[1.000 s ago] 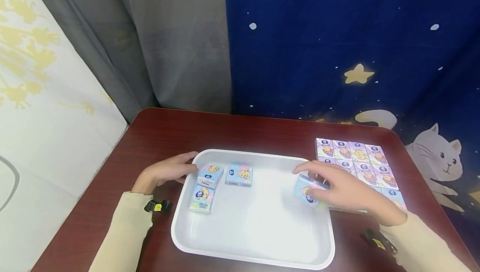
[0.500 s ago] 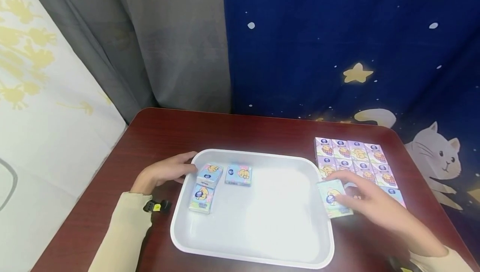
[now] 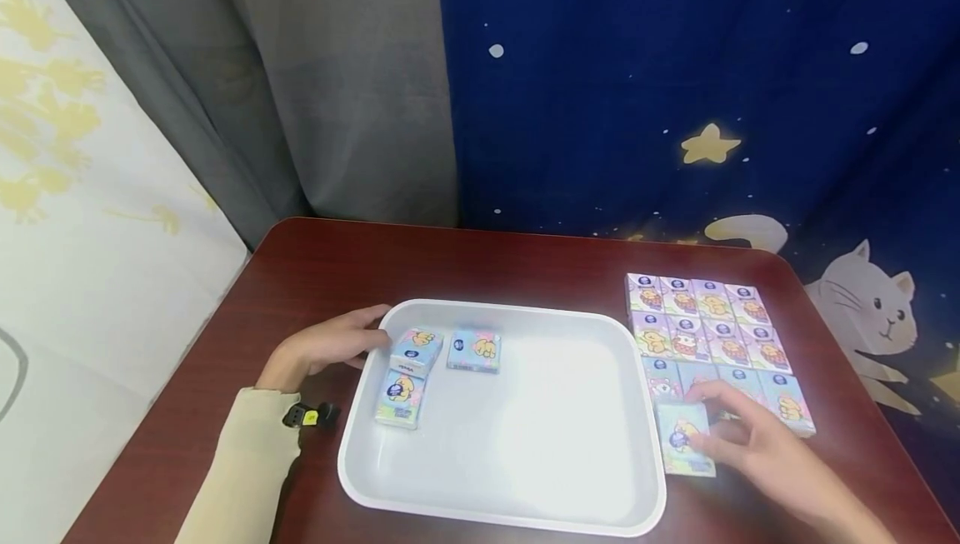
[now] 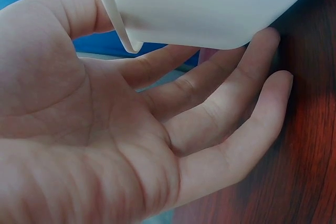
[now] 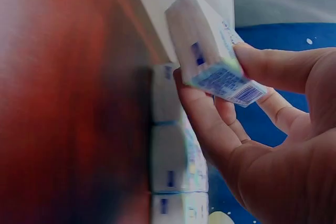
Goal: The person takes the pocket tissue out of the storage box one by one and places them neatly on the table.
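My left hand (image 3: 330,346) holds the left back corner of the white plastic tray (image 3: 510,519). In the left wrist view, its thumb lies at the tray's rim and its fingers (image 4: 210,114) curve along the outer wall. Between thumb and fingers, my right hand (image 3: 757,444) pinches a light blue tissue pack (image 3: 681,441) printed with a yellow cartoon animal. That pack is above the table, beside the tray's right rim. The right wrist view shows the held pack (image 5: 210,51) tilted, its barcode end visible. Inside the tray lie blue tissue packs (image 3: 475,351) at the back left, two of them at the left wall.
Right of the tray stands a block of tissue packs (image 3: 705,327) in rows, purple behind and blue in front. The dark red table (image 3: 465,265) ends at curtains (image 3: 570,94). A wrist camera (image 3: 307,416) sits on my left wrist.
My right hand has carried the blue tissue pack from inside the tray, over its right rim, to the near side of the pack block. The left hand has stayed at the tray corner.
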A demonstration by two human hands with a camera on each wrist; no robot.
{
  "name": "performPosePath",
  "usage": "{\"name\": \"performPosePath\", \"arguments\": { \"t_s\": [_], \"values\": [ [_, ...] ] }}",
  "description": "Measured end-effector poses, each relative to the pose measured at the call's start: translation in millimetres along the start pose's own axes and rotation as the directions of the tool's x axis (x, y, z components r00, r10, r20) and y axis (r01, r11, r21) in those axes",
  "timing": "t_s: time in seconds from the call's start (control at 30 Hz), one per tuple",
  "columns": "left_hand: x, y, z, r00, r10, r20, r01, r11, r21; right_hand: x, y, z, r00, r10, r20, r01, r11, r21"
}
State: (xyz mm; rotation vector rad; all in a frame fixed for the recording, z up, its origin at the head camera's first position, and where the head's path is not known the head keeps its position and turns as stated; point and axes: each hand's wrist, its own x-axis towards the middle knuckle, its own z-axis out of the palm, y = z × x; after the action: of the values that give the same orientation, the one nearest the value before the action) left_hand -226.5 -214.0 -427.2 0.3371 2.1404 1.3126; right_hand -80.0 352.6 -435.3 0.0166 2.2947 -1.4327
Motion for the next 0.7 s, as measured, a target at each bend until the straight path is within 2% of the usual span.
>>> {"name": "performPosePath", "arguments": {
  "t_s": [0.07,0.2,0.3,0.4,0.7],
  "values": [
    [-0.1,0.5,0.0,1.000,-0.002,0.001,0.002,1.000,-0.004,-1.6,4,7,1.000,0.003,-0.010,-0.003,1.000,-0.014],
    [-1.4,0.4,-0.9,1.000,-0.007,0.000,0.007,1.000,-0.002,-1.4,7,20,0.996,-0.001,-0.092,-0.008,0.996,-0.094],
    [-2.4,-0.3,-2.5,1.000,-0.009,-0.003,0.009,1.000,0.003,0.6,7,28,0.984,0.006,-0.178,-0.041,0.981,-0.190],
    [-3.1,-0.7,-4.1,1.000,-0.004,-0.004,0.004,1.000,0.004,1.6,7,33,0.973,-0.001,-0.232,-0.065,0.959,-0.276],
    [-6.2,0.6,-7.5,1.000,-0.014,-0.009,0.014,1.000,0.007,5.3,9,40,0.960,-0.027,-0.277,-0.074,0.935,-0.347]
  ]
}}
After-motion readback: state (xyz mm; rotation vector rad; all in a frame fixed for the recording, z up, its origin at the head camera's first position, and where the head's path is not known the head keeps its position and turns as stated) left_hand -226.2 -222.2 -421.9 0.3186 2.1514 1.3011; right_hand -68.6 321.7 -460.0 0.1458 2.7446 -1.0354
